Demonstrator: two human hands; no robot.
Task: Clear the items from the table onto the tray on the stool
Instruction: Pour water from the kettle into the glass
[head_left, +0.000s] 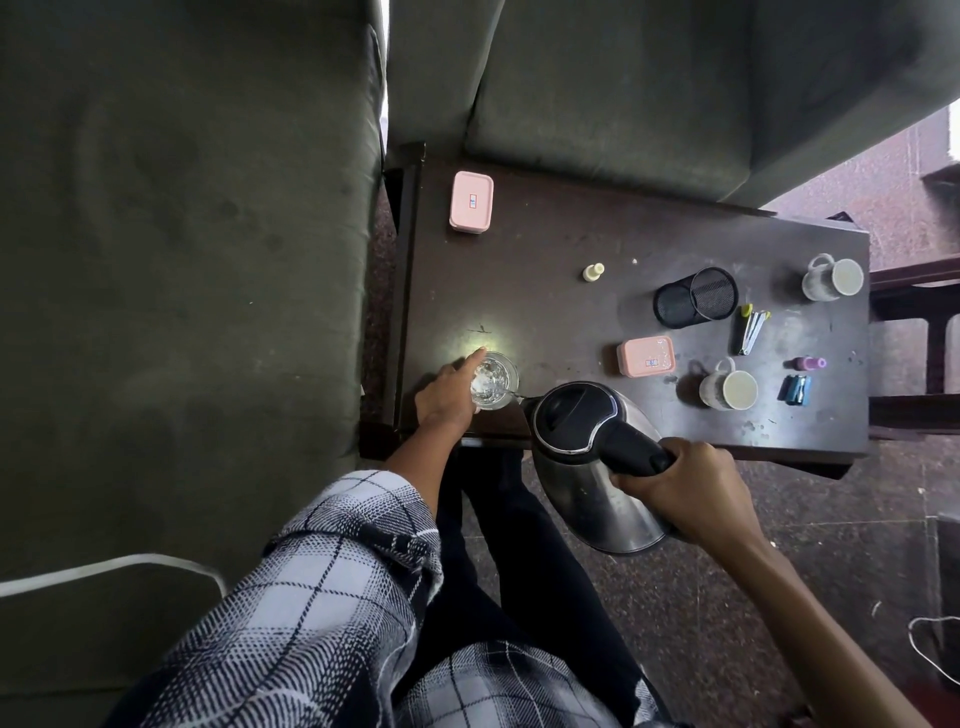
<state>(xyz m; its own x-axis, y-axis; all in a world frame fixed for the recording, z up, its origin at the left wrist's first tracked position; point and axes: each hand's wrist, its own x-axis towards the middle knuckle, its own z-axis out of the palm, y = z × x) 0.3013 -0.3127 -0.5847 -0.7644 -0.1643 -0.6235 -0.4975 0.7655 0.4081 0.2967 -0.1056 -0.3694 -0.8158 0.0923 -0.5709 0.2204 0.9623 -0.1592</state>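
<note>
Left hand (447, 395) is curled round the clear drinking glass (493, 382); the tilted black-lidded steel kettle (576, 431) is gripped by the right hand (691, 488). The dark wooden table (545, 234) may be flooded by overpouring.

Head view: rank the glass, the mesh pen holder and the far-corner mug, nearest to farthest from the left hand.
1. glass, held by the left hand at the table edge, near left.
2. mesh pen holder, toward the right.
3. far-corner mug, at the right end.

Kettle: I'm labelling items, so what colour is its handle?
Black: the handle of the kettle, best seen in the head view.
</note>
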